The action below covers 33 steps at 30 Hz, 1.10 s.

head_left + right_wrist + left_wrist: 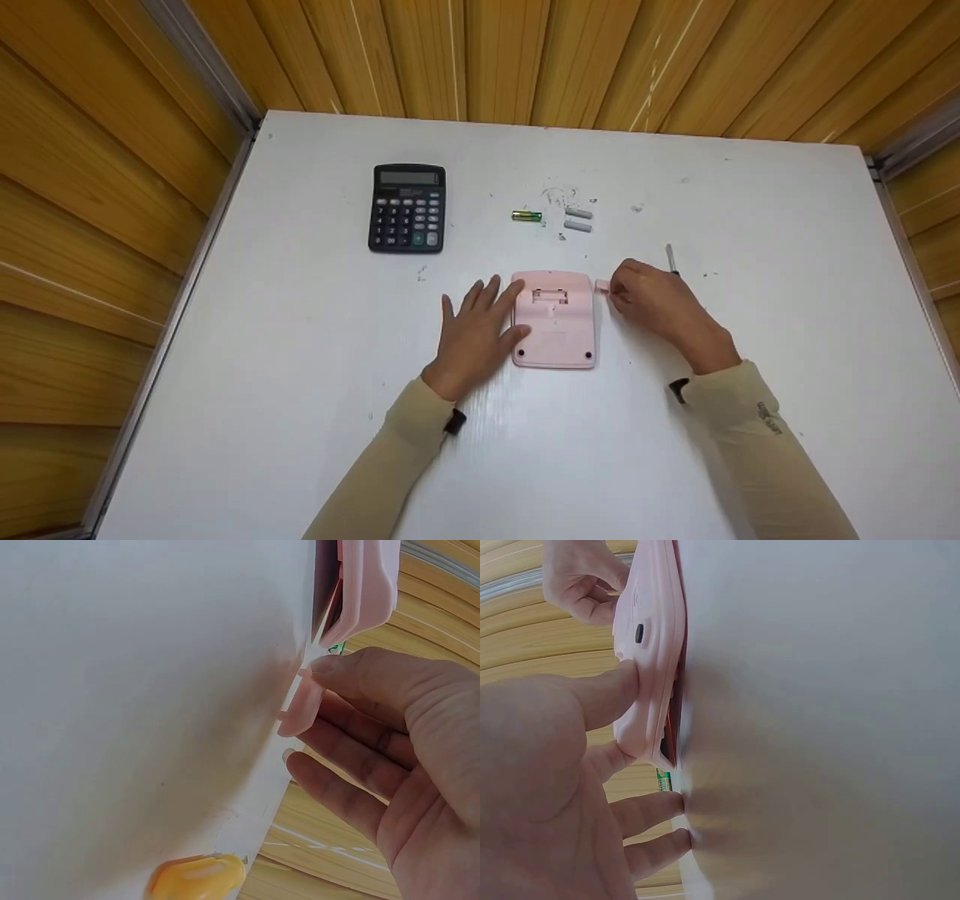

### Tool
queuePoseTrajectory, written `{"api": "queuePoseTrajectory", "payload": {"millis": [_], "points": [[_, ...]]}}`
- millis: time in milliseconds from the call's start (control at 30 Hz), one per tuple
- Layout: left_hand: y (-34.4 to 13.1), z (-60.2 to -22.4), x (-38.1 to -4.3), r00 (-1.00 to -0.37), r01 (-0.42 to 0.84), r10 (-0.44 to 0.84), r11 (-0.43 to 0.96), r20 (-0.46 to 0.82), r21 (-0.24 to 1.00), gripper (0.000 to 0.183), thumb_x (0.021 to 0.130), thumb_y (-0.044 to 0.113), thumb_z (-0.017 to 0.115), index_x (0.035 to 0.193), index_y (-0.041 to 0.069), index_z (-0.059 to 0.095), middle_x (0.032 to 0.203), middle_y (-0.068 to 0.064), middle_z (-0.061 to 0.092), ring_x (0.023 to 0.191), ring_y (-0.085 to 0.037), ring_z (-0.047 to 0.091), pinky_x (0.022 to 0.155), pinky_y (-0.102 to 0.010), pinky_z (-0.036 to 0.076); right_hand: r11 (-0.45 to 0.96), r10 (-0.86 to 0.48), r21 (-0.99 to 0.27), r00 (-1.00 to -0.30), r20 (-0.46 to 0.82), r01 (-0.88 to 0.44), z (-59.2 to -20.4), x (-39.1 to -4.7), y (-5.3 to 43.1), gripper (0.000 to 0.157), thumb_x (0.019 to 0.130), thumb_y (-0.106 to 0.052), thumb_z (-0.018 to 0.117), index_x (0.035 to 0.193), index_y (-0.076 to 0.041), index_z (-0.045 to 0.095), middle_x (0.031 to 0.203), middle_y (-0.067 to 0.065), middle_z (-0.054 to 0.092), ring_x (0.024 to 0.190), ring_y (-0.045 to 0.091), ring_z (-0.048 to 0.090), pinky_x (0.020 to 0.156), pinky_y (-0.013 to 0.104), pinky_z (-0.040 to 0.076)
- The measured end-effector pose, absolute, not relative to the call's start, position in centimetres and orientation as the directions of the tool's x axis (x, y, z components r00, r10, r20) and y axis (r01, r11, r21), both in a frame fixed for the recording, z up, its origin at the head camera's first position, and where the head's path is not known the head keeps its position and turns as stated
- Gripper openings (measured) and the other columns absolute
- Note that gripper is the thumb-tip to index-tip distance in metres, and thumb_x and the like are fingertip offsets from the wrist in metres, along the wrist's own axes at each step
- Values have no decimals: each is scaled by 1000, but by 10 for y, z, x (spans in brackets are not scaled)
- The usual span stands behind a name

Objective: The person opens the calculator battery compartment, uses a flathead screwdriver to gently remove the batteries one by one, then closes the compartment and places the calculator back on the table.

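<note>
A pink calculator (555,337) lies face down, its battery compartment (550,297) uncovered. My left hand (474,337) rests at its left edge, fingers spread. The thumb and index finger touch the calculator, while other fingertips reach the table in the left wrist view. Just right of the calculator, my right hand (656,300) pinches a small pink battery cover (302,706) between thumb and fingers. Beyond the calculator lie a green-and-gold battery (526,216) and two grey batteries, one nearer (577,226) and one farther (578,214).
A black calculator (407,210) lies face up at the back left of the white table (300,337). The metal shaft of a tool (670,257) shows behind my right hand. A rounded yellow object (199,877) appears in the right wrist view. Wood-patterned panels (495,60) surround the table.
</note>
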<state>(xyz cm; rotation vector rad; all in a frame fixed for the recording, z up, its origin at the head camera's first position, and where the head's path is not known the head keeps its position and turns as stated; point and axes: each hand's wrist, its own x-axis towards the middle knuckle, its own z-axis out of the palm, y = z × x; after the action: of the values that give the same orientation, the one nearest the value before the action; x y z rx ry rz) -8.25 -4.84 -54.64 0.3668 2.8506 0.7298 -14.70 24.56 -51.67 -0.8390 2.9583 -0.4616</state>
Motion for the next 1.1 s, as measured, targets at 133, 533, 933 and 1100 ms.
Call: {"api": "queuePoseTrajectory", "payload": {"millis": [133,533,933,1100], "points": [[-49,-545,-82,-954,195,282,847,-106,494,71,107,54,57,169,32,31,174,-9,28,160,-35,21,120,-75,7,803,-521,-299,-851,70,-516,-515,-145,245,4,92,4,74,95,2,72,98,11,70,85,28,69,75,46,59],[-50,-545,-83,-952,203,288,848,-104,489,71,108,52,57,170,30,31,173,-11,29,160,-35,22,119,-77,9,743,-545,-338,-816,194,-577,-506,-141,238,9,89,7,76,93,3,69,97,12,68,86,28,70,71,43,59],[-50,-544,-82,-951,202,290,842,-105,501,70,108,52,57,169,30,32,173,-11,29,160,-35,22,119,-77,8,727,-573,-313,-791,214,-612,-488,-133,214,13,89,4,80,95,0,69,97,9,68,88,26,71,72,40,60],[-49,-544,-82,-952,197,286,847,-111,493,71,107,53,57,169,31,31,173,-10,28,160,-35,22,120,-76,8,727,-589,-314,-790,171,-610,-484,-130,203,14,90,3,82,96,-1,70,98,10,68,84,25,68,72,39,60]]}}
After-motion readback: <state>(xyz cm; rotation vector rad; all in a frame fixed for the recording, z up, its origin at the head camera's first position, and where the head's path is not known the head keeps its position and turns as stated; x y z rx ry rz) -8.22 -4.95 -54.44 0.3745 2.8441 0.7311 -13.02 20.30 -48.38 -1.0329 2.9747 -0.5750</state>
